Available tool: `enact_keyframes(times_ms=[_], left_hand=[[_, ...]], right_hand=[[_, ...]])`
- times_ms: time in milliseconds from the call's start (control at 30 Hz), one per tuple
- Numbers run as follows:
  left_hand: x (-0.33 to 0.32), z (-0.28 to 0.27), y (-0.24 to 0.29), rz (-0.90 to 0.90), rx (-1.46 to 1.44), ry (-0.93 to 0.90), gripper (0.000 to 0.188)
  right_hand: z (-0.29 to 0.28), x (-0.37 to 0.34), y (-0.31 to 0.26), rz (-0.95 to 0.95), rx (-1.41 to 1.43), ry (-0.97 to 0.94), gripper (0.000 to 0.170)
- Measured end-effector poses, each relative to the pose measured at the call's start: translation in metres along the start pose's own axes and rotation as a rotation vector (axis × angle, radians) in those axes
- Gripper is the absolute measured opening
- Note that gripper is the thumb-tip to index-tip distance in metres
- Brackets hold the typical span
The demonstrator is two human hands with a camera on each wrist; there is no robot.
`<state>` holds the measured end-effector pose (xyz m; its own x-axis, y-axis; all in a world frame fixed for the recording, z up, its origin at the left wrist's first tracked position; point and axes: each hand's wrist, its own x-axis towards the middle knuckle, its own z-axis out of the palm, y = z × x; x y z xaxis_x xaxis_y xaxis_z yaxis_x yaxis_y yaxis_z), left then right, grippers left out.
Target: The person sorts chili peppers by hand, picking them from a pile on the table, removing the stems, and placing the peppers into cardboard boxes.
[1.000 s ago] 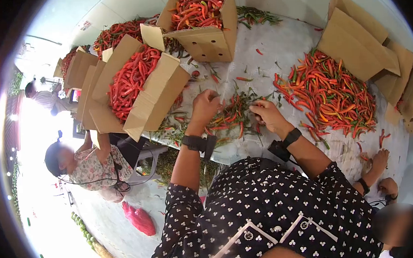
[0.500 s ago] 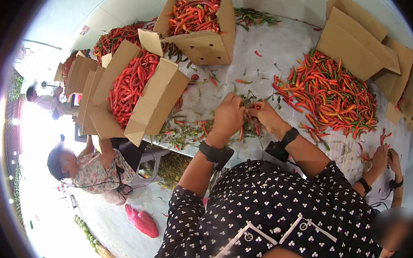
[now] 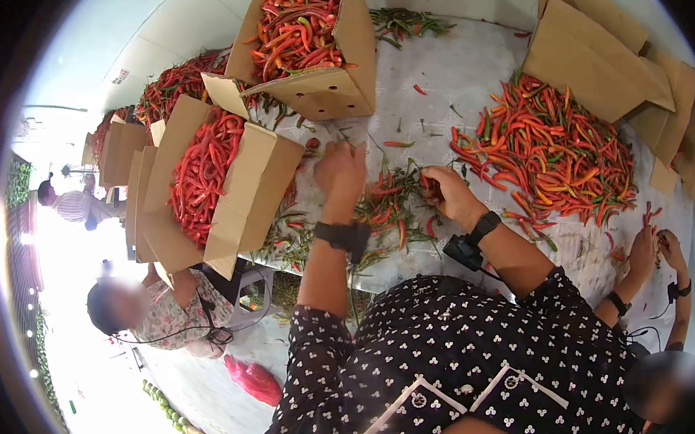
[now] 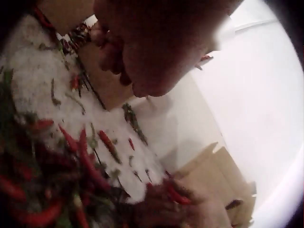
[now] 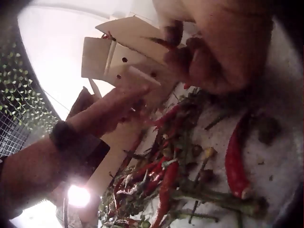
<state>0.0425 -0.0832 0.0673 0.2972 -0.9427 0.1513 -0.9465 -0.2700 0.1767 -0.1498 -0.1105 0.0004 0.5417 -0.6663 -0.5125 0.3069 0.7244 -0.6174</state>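
Observation:
My left hand (image 3: 341,170), blurred, hovers over the table near the open box of red chili peppers (image 3: 207,161). Its fingers (image 4: 111,54) curl inward in the left wrist view, and I cannot tell whether they hold anything. Between the hands lies a loose heap of red chilies and green stems (image 3: 390,199). At the right edge of that heap my right hand (image 3: 450,194) pinches a chili pepper (image 5: 159,42), whose dark pointed end sticks out past the fingertips in the right wrist view.
A taller carton of chilies (image 3: 309,93) stands at the back. A wide pile of red and orange chilies (image 3: 557,159) lies to the right, before folded cardboard (image 3: 598,54). Another person's hands (image 3: 644,252) work at the right edge; someone in a floral top (image 3: 183,304) sits at left.
My left hand has met the right hand over the heap and then moved away to the left. The right hand stays nearly in place. The head view has shifted slightly.

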Motion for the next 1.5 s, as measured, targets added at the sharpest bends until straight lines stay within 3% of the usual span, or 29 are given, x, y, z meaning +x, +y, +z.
enact_keyframes(times_ms=[33, 167, 267, 367, 433, 467, 533, 600, 733, 800, 867, 1167, 1267, 1333, 1367, 1400, 1433, 1500], left_hand=[[0.008, -0.002, -0.005, -0.167, 0.068, -0.086, 0.026], [0.021, 0.035, -0.037, -0.109, 0.068, -0.079, 0.032], [0.023, 0.051, -0.042, -0.175, 0.045, -0.064, 0.031], [0.014, 0.044, -0.040, -0.171, 0.037, -0.147, 0.027], [0.002, 0.036, -0.035, -0.160, -0.273, -0.184, 0.024], [-0.003, 0.034, -0.031, -0.160, -0.270, -0.185, 0.024], [-0.015, 0.034, -0.016, -0.204, -0.638, -0.239, 0.021], [-0.026, 0.033, -0.001, -0.143, -0.726, -0.248, 0.020], [-0.043, 0.021, 0.020, -0.015, -0.863, -0.320, 0.021], [-0.050, 0.011, 0.026, 0.059, -0.793, -0.273, 0.020], [-0.052, 0.009, 0.027, 0.133, -0.720, -0.224, 0.019], [-0.070, 0.004, 0.029, 0.250, -0.551, -0.012, 0.016], [-0.074, 0.006, 0.026, 0.190, -0.632, -0.035, 0.016], [-0.075, 0.001, 0.024, 0.028, -0.773, -0.242, 0.013], [-0.075, 0.003, 0.023, 0.027, -0.774, -0.240, 0.013], [-0.075, 0.004, 0.021, -0.068, -0.905, -0.317, 0.013], [-0.074, 0.005, 0.020, -0.165, -1.034, -0.394, 0.013], [-0.074, 0.003, 0.019, -0.193, -1.137, -0.433, 0.014]], right_hand=[[0.001, -0.002, -0.001, 0.019, -0.009, 0.016, 0.009], [-0.003, -0.005, -0.003, 0.052, 0.028, -0.036, 0.008], [-0.002, -0.008, -0.005, 0.044, -0.015, -0.059, 0.010], [0.000, -0.011, -0.008, 0.055, -0.005, -0.047, 0.012], [-0.004, -0.009, -0.004, 0.040, -0.006, -0.054, 0.012], [-0.005, -0.008, -0.002, 0.027, -0.013, -0.063, 0.013], [-0.004, -0.008, -0.001, 0.012, -0.043, -0.064, 0.013], [0.000, -0.009, 0.001, -0.002, -0.077, -0.068, 0.012], [0.004, -0.007, 0.009, -0.133, -0.425, -0.049, 0.012], [0.007, -0.010, 0.009, -0.202, -0.545, -0.058, 0.014], [0.014, -0.016, 0.004, -0.393, -0.975, 0.042, 0.017], [0.028, -0.034, -0.003, -0.582, -1.154, 0.004, 0.017], [0.019, -0.030, -0.003, -0.493, -1.076, -0.082, 0.016], [0.014, -0.030, -0.004, -0.424, -0.994, -0.136, 0.015], [0.013, -0.030, -0.004, -0.353, -0.909, -0.186, 0.013], [0.014, -0.033, -0.007, -0.353, -0.910, -0.187, 0.013], [0.016, -0.039, -0.011, -0.239, -0.747, -0.238, 0.011], [0.016, -0.043, -0.014, -0.126, -0.582, -0.284, 0.009]])
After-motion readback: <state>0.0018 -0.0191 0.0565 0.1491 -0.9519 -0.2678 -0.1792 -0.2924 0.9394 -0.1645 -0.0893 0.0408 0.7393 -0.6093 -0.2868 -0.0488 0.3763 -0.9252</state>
